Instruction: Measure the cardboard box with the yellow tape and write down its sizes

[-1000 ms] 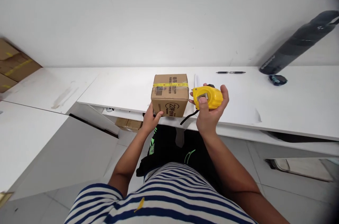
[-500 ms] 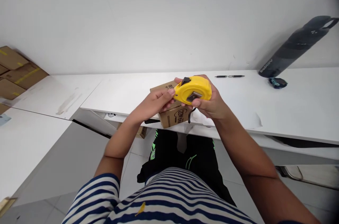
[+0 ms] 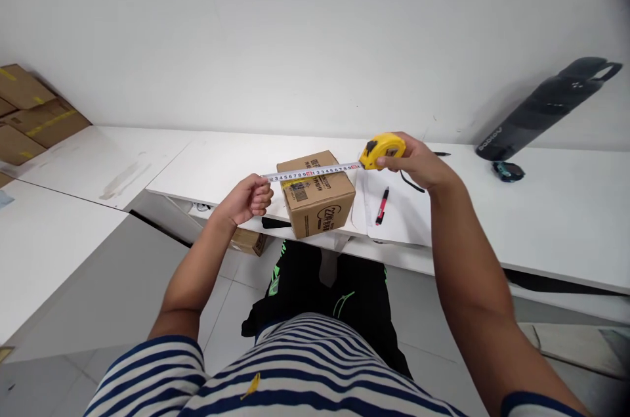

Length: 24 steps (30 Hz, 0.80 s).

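Note:
A yellow tape measure (image 3: 384, 149) is gripped in my right hand (image 3: 413, 157), its black wrist strap dangling below. From its case the white blade (image 3: 315, 172) stretches leftward, and my left hand (image 3: 250, 199) pinches the blade's end between closed fingers. Under the blade stands a small brown cardboard box (image 3: 319, 203) with black print and a barcode label, near the desk's front edge. The blade crosses over the box's top; whether it touches the cardboard I cannot tell. My left hand is left of the box, my right hand beyond its right side.
A red and black pen (image 3: 382, 205) lies on white paper (image 3: 406, 223) right of the box. Farther right are a dark bottle (image 3: 544, 108) against the wall and a dark watch-like object (image 3: 508, 171). Stacked cartons (image 3: 34, 118) stand at far left. Another carton (image 3: 249, 241) sits below the desk.
My hands have moved apart, and the tape blade now extends between them. The box's top and the red pen have come into view.

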### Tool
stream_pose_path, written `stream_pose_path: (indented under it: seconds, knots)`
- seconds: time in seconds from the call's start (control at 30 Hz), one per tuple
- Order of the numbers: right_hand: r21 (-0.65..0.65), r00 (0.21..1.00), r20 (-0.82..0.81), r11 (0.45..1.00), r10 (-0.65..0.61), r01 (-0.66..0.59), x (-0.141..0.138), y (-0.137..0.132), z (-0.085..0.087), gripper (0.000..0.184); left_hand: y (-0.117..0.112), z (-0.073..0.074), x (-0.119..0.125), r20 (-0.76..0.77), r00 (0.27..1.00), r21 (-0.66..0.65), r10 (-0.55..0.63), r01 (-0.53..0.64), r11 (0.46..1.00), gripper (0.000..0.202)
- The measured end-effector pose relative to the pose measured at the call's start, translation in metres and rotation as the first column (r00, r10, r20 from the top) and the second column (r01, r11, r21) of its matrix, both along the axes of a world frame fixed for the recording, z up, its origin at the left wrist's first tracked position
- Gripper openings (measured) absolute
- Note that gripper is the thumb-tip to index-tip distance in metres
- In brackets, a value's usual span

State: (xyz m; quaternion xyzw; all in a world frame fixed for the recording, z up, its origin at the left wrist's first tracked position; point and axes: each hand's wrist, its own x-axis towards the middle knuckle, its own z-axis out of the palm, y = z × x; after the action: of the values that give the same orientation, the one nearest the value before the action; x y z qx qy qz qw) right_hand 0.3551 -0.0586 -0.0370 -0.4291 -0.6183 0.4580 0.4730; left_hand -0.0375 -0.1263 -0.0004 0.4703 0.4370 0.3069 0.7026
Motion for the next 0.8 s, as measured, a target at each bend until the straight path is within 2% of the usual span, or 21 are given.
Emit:
stream_pose_path:
  seconds: [0.07,0.13,0.23,0.3,0.4,0.5,0.57,0.67,0.8]
  knots:
    - [-0.013,0.999,0.028,1.000,0.026,-0.025,-0.010,-0.004,0.001,0.060,0.007,-0.008,0.002,-0.099,0.993,0.002,-0.060,0.060,0.998,0.048]
    - [0.010,0.997,0.052,0.999,0.049,-0.050,-0.025,-0.010,0.004,0.065,0.008,-0.012,0.009,-0.245,0.966,0.090,-0.085,0.110,0.990,0.049]
    - [0.065,0.993,0.121,0.998,0.012,-0.020,-0.042,-0.015,0.007,0.065,0.009,-0.014,0.017,-0.452,0.892,0.237,-0.013,0.134,0.962,0.055]
    - [0.081,0.989,0.149,0.997,-0.011,-0.001,-0.044,-0.016,0.005,0.067,0.010,-0.015,0.016,-0.531,0.845,0.285,0.058,0.114,0.952,0.058]
    - [0.100,0.985,0.169,0.995,-0.029,0.012,-0.038,-0.016,0.001,0.068,0.012,-0.021,0.014,-0.519,0.850,0.285,0.093,0.069,0.956,0.056]
    - [0.118,0.983,0.175,0.992,-0.055,0.034,-0.034,-0.016,-0.004,0.069,0.018,-0.032,0.020,-0.333,0.939,0.222,0.082,-0.006,0.975,0.048]
    - [0.144,0.981,0.174,0.988,-0.089,0.064,-0.038,-0.016,-0.008,0.067,0.026,-0.037,0.026,-0.240,0.960,0.218,0.148,-0.096,0.971,0.042]
    - [0.240,0.966,0.156,0.957,-0.206,0.165,-0.052,-0.014,-0.012,0.068,0.050,-0.035,0.033,-0.276,0.923,0.285,0.270,-0.189,0.940,0.036]
    - [0.382,0.900,0.179,0.871,-0.398,0.310,-0.075,-0.013,-0.016,0.068,0.083,-0.014,0.033,-0.462,0.789,0.462,0.406,-0.176,0.869,0.029]
